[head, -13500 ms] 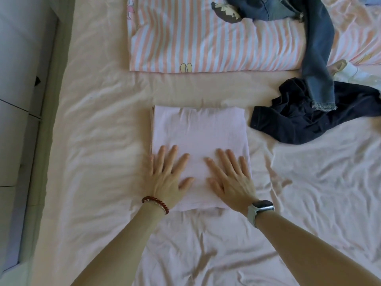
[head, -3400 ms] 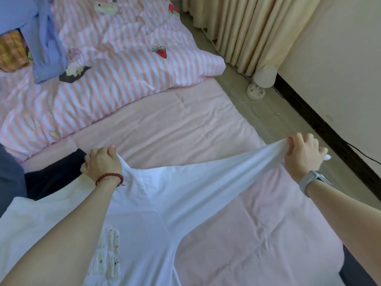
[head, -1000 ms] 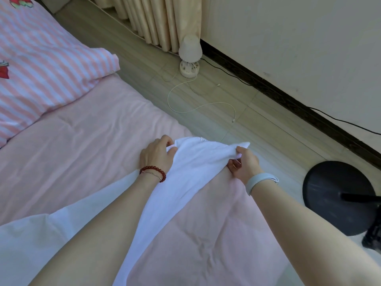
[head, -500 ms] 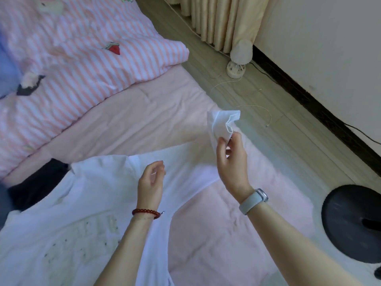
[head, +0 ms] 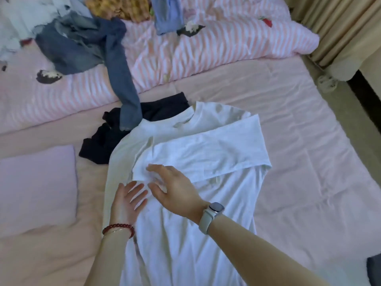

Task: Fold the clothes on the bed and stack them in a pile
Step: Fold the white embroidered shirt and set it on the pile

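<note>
My left hand (head: 125, 203) lies flat, fingers spread, on the white T-shirt (head: 198, 162); my right hand (head: 175, 188) hovers open over its folded-in sleeve (head: 206, 153). The shirt lies on the pink bed sheet (head: 309, 162), a folded lilac garment (head: 37, 182) left of it.

Pink sheet (head: 299, 141) spread flat and lightly creased across the bed. Striped pink-and-white duvet (head: 206, 48) bunched along the far side, printed with small cartoon figures and a strawberry. Beige curtain (head: 340, 23) hanging at upper right, reaching the floor. Small white lamp (head: 327, 81) just beside the bed's edge, below the curtain.
</note>
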The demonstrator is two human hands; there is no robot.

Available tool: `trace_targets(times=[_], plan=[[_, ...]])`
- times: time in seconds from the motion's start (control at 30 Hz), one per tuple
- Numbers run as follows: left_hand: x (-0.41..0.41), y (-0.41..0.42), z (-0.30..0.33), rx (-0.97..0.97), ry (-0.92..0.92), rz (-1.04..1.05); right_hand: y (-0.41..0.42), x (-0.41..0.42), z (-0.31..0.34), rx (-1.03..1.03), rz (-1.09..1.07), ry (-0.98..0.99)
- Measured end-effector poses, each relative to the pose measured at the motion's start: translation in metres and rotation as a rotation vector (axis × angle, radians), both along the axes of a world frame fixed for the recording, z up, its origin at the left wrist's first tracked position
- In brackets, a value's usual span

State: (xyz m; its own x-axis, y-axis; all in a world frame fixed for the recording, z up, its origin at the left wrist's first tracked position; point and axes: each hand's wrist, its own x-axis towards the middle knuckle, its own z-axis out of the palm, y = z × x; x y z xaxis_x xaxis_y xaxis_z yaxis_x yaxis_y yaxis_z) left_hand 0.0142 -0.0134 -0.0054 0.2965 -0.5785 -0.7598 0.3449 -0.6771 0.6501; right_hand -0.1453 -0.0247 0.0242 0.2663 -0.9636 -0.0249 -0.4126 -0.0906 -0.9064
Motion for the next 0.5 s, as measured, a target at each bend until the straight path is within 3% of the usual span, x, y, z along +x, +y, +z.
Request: trace_targets(times=[0.1, 0.33, 0.5], plan=[[0.039, 0.02, -0.021, 0.131, -0.107, -0.032, 0.026, 0.032, -0.035, 0.127, 0.028, 0.067], [0.039, 0.092, -0.064, 0.207, -0.323, -0.287, 0.128, -0.041, -0.094, 0.42, -0.726, 0.257], [0.015, 0.149, -0.068, 0.28, -0.541, -0.357, 0.196, -0.093, -0.11, 0.759, -0.868, 0.448]])
